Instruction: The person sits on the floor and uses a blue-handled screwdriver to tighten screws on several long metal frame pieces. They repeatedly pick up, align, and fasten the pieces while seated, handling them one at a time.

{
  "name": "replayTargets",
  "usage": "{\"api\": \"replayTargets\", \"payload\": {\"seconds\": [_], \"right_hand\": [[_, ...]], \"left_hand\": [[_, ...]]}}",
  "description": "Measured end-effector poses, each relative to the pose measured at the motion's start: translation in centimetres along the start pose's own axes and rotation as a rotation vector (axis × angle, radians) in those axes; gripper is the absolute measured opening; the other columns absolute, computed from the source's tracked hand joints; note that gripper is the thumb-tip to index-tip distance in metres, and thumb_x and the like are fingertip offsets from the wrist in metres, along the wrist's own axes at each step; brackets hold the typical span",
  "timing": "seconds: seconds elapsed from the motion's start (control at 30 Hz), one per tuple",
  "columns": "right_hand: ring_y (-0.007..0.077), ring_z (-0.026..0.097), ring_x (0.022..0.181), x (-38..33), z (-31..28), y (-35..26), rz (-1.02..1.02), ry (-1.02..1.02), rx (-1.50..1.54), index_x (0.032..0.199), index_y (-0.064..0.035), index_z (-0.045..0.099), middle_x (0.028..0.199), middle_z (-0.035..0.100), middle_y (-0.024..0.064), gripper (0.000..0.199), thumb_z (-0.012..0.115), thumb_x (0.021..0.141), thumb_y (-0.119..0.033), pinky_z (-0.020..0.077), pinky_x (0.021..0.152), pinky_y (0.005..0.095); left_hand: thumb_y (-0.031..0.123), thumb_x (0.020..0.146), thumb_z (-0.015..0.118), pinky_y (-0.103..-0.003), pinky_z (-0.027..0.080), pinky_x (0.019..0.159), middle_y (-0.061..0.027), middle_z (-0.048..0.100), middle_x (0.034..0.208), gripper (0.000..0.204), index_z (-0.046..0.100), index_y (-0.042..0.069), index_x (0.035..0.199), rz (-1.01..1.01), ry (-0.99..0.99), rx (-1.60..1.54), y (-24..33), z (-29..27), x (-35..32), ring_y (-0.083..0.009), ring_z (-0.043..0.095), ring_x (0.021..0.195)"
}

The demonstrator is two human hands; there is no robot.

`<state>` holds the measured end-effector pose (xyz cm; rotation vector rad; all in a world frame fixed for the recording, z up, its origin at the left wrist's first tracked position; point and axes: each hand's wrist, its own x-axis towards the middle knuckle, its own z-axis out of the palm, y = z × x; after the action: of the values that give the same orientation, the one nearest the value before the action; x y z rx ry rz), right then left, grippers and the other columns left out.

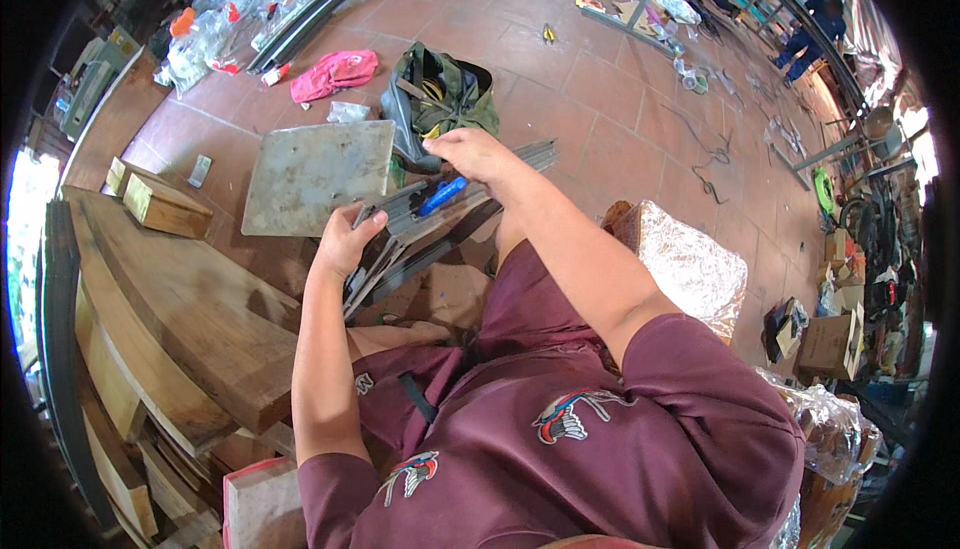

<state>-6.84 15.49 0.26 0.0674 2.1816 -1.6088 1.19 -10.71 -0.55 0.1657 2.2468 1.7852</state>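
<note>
Grey metal channel runs slantwise across the middle of the view, over the person's lap, and both hands are on it. Left hand is wrapped around the lower end, fingers closed on the strips where several thin lengths fan out downward. Right hand sits higher up, curled down over the top edge of the channel, fingers closed, with a blue tool lying in the groove just below it; whether the fingers actually pinch that tool, I cannot tell. Just beside the left hand, a flat grey metal plate lies tilted, its near corner close to the channel's end. Behind the right hand, a green camouflage bag gapes open on the red tiled floor, and a pink cloth lies further left, well apart. Thick wooden planks stack up on the person's left, with a small wooden block on top. To the right, a shiny wrapped cushion sits near the elbow.
</note>
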Motion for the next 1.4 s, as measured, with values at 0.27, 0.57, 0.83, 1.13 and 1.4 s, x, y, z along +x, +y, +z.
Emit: {"api": "replayTargets", "payload": {"seconds": [0.27,0.57,0.83,1.13,1.4], "right_hand": [[0.0159,0.062,0.084,1.6,0.2,-3.9,-0.092,0.004,0.142,0.107,0.0009,0.069,0.096,0.070,0.0074,0.039,0.077,0.091,-0.034,0.0500,0.075,0.0332],[0.0150,0.061,0.093,-3.6,6.3,-9.6,-0.730,0.094,-0.172,0.119,-0.0017,0.061,0.102,0.069,0.0074,0.038,0.074,0.092,-0.025,0.0499,0.084,0.0307],[0.0269,0.066,0.076,-12.8,7.5,-7.4,-1.120,0.034,-0.416,0.115,-0.0051,0.063,0.084,0.068,0.0109,0.030,0.074,0.089,-0.015,0.0515,0.085,0.0357],[0.0240,0.069,0.082,-10.8,3.7,2.1,-1.155,-0.016,-0.328,0.120,-0.0087,0.066,0.086,0.071,0.0066,0.036,0.075,0.086,-0.002,0.0516,0.092,0.0412],[0.0403,0.049,0.133,-9.8,2.3,5.9,-1.036,0.204,-0.341,0.129,-0.0032,0.058,0.149,0.044,0.0251,0.044,0.074,0.091,-0.021,0.0417,0.110,0.0463]], "left_hand": [[0.046,0.088,0.072,-0.036,0.050,0.084,-0.0086,0.071,0.092,0.057,0.071,-0.005,0.113,0.022,-0.036,0.106,-0.6,0.9,1.1,-0.0143,0.060,0.084],[0.052,0.088,0.071,-0.035,0.051,0.079,-0.0101,0.071,0.080,0.059,0.073,-0.006,0.101,-0.139,0.018,0.143,2.0,1.0,0.3,-0.0175,0.064,0.077],[0.029,0.090,0.077,-0.032,0.053,0.076,-0.0061,0.070,0.091,0.035,0.072,-0.004,0.101,-0.208,-0.044,-0.219,1.9,-1.4,2.1,-0.0127,0.062,0.082],[0.061,0.081,0.074,-0.034,0.050,0.063,-0.0098,0.068,0.076,0.067,0.071,-0.005,0.095,-0.105,0.214,-0.044,-1.9,-3.6,3.6,-0.0166,0.062,0.065],[0.062,0.080,0.073,-0.033,0.049,0.068,-0.0076,0.068,0.078,0.070,0.071,-0.006,0.097,-0.093,0.210,0.000,-1.2,-3.7,3.8,-0.0154,0.061,0.071]]}}
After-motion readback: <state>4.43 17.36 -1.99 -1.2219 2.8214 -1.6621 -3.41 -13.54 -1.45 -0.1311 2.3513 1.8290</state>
